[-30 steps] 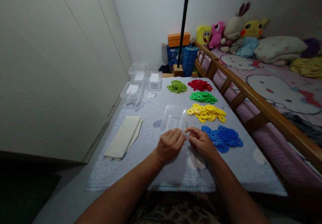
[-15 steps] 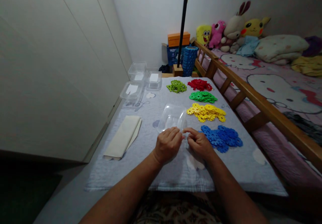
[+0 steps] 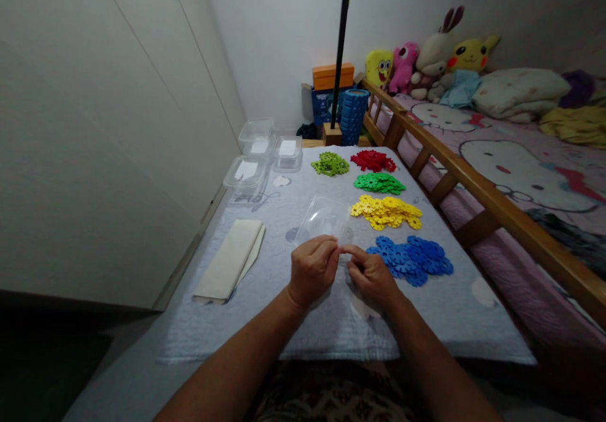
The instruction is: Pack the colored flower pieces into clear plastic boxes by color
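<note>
A clear plastic container point(image 3: 322, 215) lies in the middle of the cloth-covered table, its near edge partly hidden by my hands. My left hand point(image 3: 313, 269) is closed at that near edge, fingers curled; what is inside them, if anything, I cannot make out. My right hand point(image 3: 373, 275) has its index finger stretched out to the left hand's fingertips, its thumb apart and the other fingers bent. Just right of it lies a pile of blue flower-shaped plastic discs point(image 3: 411, 259). Beyond are piles of yellow discs point(image 3: 386, 212), green discs point(image 3: 379, 183), red discs point(image 3: 374, 160) and lime-green discs point(image 3: 330, 163).
Three clear containers with white papers, a near one point(image 3: 243, 179), a far one point(image 3: 255, 132) and a right one point(image 3: 287, 151), stand at the table's back left. A folded cream cloth point(image 3: 230, 261) lies left. A wooden bed rail point(image 3: 478, 185) runs along the right, a white cabinet point(image 3: 118, 125) left.
The right index finger now meets the left hand's fingertips, and the left hand has turned slightly. The view has shifted a little; the piles and containers lie as before.
</note>
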`<act>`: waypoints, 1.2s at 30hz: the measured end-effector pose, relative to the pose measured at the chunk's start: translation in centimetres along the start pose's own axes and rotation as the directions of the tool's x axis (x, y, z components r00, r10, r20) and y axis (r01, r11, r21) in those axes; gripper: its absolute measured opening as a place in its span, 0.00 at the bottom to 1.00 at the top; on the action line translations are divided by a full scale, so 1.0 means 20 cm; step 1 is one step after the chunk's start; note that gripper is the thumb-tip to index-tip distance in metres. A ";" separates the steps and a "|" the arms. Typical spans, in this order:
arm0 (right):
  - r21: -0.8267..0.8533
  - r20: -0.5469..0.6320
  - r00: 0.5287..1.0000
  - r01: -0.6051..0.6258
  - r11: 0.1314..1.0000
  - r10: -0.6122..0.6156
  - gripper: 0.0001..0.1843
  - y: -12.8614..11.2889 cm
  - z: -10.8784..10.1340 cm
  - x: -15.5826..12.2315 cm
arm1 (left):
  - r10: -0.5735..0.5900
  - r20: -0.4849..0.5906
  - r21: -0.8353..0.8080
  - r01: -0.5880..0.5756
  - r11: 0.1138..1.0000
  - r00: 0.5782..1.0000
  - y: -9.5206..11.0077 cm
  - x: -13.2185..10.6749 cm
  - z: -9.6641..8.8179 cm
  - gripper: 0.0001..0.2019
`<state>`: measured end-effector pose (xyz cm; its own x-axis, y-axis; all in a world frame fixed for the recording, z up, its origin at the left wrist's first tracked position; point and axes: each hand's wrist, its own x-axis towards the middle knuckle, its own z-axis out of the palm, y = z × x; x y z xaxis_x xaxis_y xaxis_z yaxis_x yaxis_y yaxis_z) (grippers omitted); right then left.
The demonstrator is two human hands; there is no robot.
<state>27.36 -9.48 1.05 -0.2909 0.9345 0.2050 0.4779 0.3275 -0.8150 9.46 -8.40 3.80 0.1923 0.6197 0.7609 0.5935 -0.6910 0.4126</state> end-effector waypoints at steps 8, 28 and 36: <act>-0.055 -0.036 0.999 0.022 0.998 -0.024 0.14 -0.08 0.04 0.02 | -0.064 -0.078 0.020 0.066 0.998 0.995 0.00 0.06 -0.02 0.02; -0.128 -0.077 0.975 0.198 0.972 -0.208 0.10 -0.08 0.11 0.05 | 0.324 0.168 0.226 -0.356 0.907 0.931 -0.11 0.01 -0.12 0.07; -0.135 -0.133 0.975 0.160 0.978 -0.178 0.08 -0.09 0.10 0.03 | 0.260 0.225 0.299 -0.320 0.899 0.939 -0.15 0.00 -0.16 0.08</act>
<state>24.68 -9.77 1.49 -0.2586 0.8714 0.4168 0.5323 0.4886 -0.6913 5.21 -7.49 4.20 0.5109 0.4864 0.7088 0.7058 -0.7081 -0.0228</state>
